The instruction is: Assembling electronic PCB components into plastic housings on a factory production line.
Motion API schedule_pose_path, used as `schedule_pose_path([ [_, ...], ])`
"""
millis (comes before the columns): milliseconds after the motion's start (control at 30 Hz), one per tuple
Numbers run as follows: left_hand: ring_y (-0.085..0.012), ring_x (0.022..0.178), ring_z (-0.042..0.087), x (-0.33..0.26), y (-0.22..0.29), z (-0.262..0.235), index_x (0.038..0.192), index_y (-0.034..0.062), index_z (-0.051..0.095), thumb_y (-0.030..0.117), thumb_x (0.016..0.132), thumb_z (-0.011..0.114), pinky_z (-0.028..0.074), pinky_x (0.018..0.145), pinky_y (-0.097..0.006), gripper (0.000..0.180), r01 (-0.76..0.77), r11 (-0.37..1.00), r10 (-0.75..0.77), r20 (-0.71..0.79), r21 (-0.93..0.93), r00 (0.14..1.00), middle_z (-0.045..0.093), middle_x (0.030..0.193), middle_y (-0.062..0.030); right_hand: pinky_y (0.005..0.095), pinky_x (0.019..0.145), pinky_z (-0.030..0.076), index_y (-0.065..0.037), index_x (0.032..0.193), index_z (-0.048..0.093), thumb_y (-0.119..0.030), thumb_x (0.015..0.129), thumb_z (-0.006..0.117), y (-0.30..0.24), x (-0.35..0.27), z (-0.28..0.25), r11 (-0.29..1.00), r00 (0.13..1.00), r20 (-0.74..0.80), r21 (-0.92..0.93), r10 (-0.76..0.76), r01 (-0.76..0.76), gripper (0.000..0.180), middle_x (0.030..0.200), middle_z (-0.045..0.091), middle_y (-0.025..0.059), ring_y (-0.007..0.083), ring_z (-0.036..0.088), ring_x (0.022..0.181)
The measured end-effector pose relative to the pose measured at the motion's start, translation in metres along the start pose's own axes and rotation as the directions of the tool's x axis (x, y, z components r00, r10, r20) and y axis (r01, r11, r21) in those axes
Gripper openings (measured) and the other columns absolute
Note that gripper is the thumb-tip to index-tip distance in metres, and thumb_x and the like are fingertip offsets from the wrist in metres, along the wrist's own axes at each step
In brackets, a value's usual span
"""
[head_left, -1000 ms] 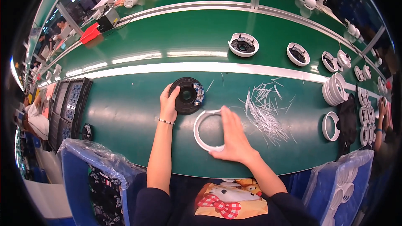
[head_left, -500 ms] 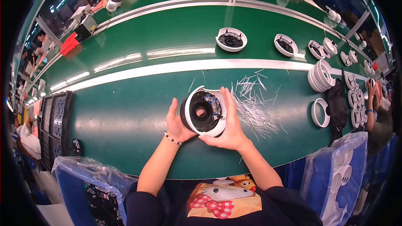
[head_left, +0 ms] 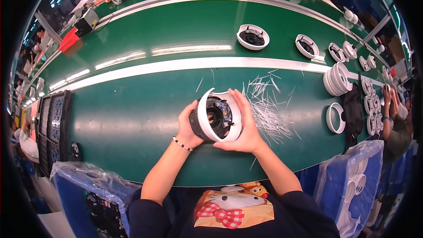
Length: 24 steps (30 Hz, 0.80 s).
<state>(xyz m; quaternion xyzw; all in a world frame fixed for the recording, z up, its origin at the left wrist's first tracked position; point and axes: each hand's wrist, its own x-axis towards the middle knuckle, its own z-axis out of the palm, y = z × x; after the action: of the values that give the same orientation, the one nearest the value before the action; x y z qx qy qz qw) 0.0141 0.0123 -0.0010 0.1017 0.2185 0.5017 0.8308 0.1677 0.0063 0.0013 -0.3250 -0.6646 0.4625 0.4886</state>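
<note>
Right now, both hands meet over the middle of the bench (head_left: 132,121), raising one pair of parts between them. On the left, the left hand (head_left: 187,128) cups the outer edge of the round black piece (head_left: 216,129); most of its fingers are hidden behind. Across from it comes the right hand (head_left: 245,133), curved wide around the white ring (head_left: 203,113) — fingertips at the far edge, thumb along the near one. And the key relation: the ring sits around the black piece, tipped on edge, its long visible axis running near to far, its opening angled rightward. Black shows past its left side, nearest the left hand; whether the two sit flush, I cannot tell. A blue circuit board (head_left: 226,111) faces the right palm — with thin white strips (head_left: 267,117) scattered just beyond that hand, and a loose ring (head_left: 330,118) farther right.
</note>
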Motion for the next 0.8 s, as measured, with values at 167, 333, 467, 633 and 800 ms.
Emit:
schedule_pose_path([
  [167, -0.0226, 0.099, 0.049, 0.003, -0.008, -0.010, 0.113, 0.0035, 0.043, 0.044, 0.085, 0.025, 0.040, 0.086, -0.037, 0.053, -0.062, 0.998, 0.061, 0.045, 0.026, 0.997, 0.049, 0.110, -0.0123, 0.0436, 0.095, 0.023, -0.002, 0.127, 0.015, -0.029, 0.042, 0.078, -0.005, 0.002, 0.007, 0.879, 0.993, 0.091, -0.465, -0.073, 0.107, 0.109, 0.127, 0.022, 0.0218, 0.0374, 0.023, 0.118],
  [333, -0.0268, 0.103, 0.046, -0.006, -0.003, -0.013, 0.117, 0.0039, 0.040, 0.068, 0.074, 0.017, 0.039, 0.088, -0.040, 0.081, -0.022, 1.000, 0.021, 0.168, 0.004, 0.985, 0.045, 0.115, -0.0135, 0.0458, 0.094, 0.023, -0.002, 0.123, 0.020, -0.030, 0.038, 0.078, -0.014, 0.006, 0.007, 0.832, 0.975, 0.181, -0.516, -0.127, 0.204, 0.106, 0.127, 0.021, 0.0207, 0.0387, 0.025, 0.115],
  [467, -0.0255, 0.104, 0.046, -0.008, -0.002, -0.018, 0.117, 0.0049, 0.039, 0.066, 0.075, 0.025, 0.040, 0.087, -0.039, 0.075, 0.022, 1.000, -0.023, 0.224, 0.010, 0.974, 0.045, 0.113, -0.0134, 0.0447, 0.091, 0.024, 0.000, 0.119, 0.024, -0.031, 0.037, 0.077, -0.028, 0.017, -0.002, 0.774, 0.949, 0.313, -0.589, -0.044, 0.231, 0.102, 0.122, 0.026, 0.0196, 0.0369, 0.029, 0.111],
  [633, -0.0271, 0.104, 0.046, -0.005, -0.010, -0.023, 0.118, 0.0024, 0.037, 0.050, 0.073, 0.040, 0.040, 0.088, -0.039, 0.065, -0.092, 0.993, 0.079, 0.174, 0.067, 0.982, 0.044, 0.116, -0.0153, 0.0437, 0.091, 0.025, 0.001, 0.123, 0.018, -0.035, 0.040, 0.076, -0.011, 0.004, 0.013, 0.764, 0.987, 0.131, -0.626, -0.091, 0.153, 0.107, 0.123, 0.026, 0.0204, 0.0364, 0.032, 0.109],
  [800, -0.0252, 0.102, 0.047, 0.001, -0.022, -0.002, 0.115, 0.0013, 0.040, 0.039, 0.070, 0.044, 0.039, 0.087, -0.036, 0.059, -0.112, 0.992, 0.104, 0.132, 0.058, 0.986, 0.047, 0.112, -0.0146, 0.0439, 0.092, 0.024, 0.002, 0.126, 0.013, -0.038, 0.042, 0.076, -0.014, -0.011, 0.017, 0.763, 0.998, -0.057, -0.646, -0.016, -0.025, 0.112, 0.125, 0.025, 0.0214, 0.0362, 0.029, 0.111],
])
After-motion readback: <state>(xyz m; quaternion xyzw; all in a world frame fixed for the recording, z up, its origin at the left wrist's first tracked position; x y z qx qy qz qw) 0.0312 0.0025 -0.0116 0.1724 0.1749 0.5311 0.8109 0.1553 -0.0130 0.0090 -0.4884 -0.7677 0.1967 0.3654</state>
